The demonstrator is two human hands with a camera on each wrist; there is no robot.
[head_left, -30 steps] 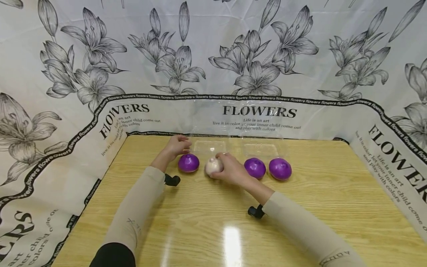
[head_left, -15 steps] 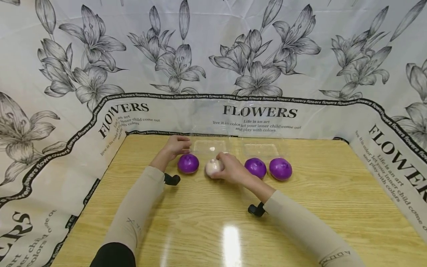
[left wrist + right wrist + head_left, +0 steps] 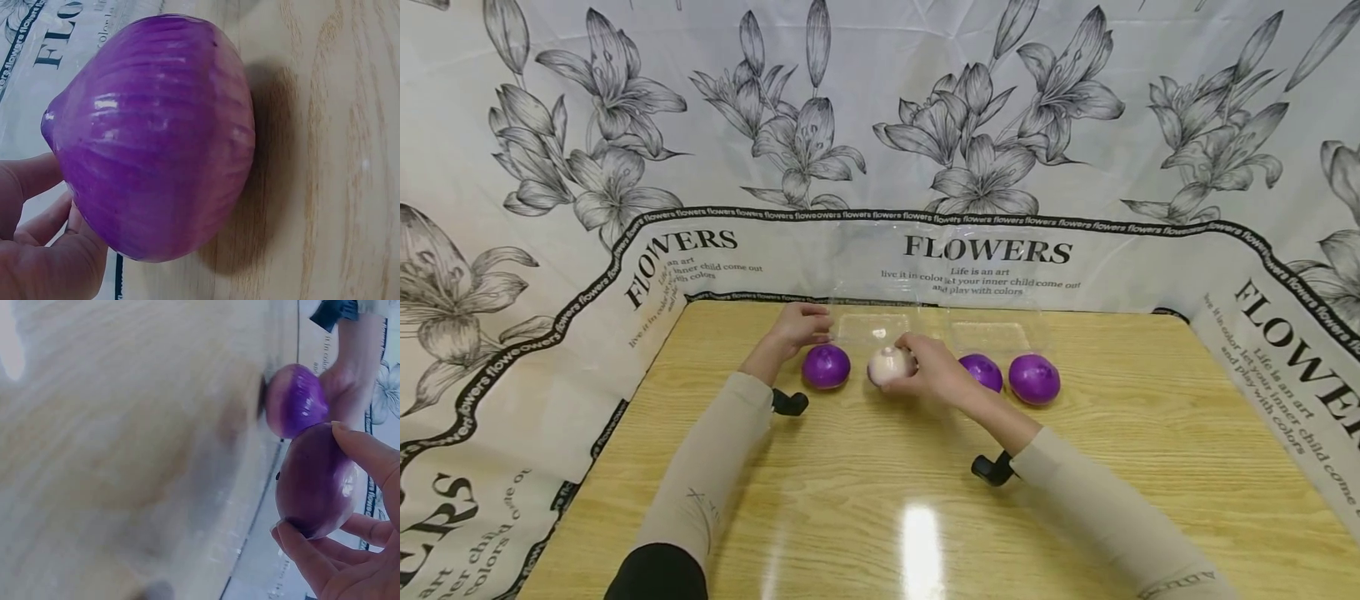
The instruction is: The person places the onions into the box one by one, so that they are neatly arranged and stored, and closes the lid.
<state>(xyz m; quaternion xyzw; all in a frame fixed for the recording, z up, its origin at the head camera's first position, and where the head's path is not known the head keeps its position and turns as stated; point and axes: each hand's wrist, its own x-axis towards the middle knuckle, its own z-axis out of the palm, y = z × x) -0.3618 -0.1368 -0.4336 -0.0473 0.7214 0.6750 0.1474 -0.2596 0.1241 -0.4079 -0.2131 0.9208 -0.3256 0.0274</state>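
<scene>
In the head view my right hand [image 3: 934, 367] grips an onion [image 3: 889, 367] between thumb and fingers, in front of the left clear plastic box [image 3: 872, 327]. The onion shows a pale whitish top from above and a purple side in the right wrist view, where it appears raised over the table. My left hand [image 3: 801, 325] is at that box's left edge, behind another purple onion [image 3: 826, 367]. In the left wrist view this onion [image 3: 156, 137] hides the left fingertips, so I cannot tell whether they pinch the box.
Two more purple onions stand to the right, one [image 3: 982, 373] partly behind the right wrist, the other [image 3: 1034, 379] beside it. A second clear plastic box [image 3: 992, 337] stands behind them. Both boxes have raised lids before the flower-printed cloth [image 3: 805, 258] at the wooden table's [image 3: 850, 500] back edge.
The right hand has raised the pale-topped onion a little and shifted it slightly right, tilting it so its nub shows on top. The left hand has stayed at the box's edge.
</scene>
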